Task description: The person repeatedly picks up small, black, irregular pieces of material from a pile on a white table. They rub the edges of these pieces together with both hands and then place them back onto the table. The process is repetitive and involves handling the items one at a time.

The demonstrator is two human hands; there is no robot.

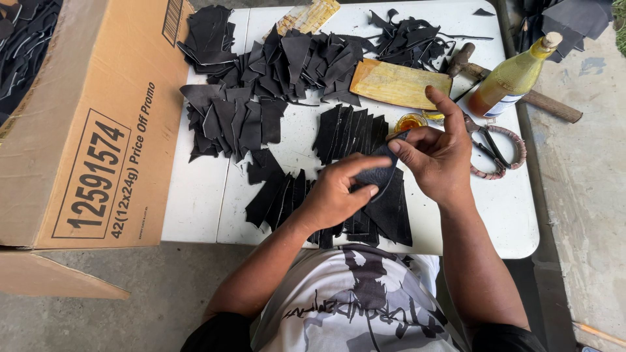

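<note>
Both hands pinch one black leather piece (378, 175) at centre frame: left hand (336, 192) under its lower edge, right hand (433, 160) gripping the top. Looks thin, floppy and light, so best held by the edges. Glue pot (411, 122) sits just above.

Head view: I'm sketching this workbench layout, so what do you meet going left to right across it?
Cardboard box → fanned stack of black leather pieces → left hand → right hand, both on one dark piece → scissors → bottle of amber liquid.
</note>
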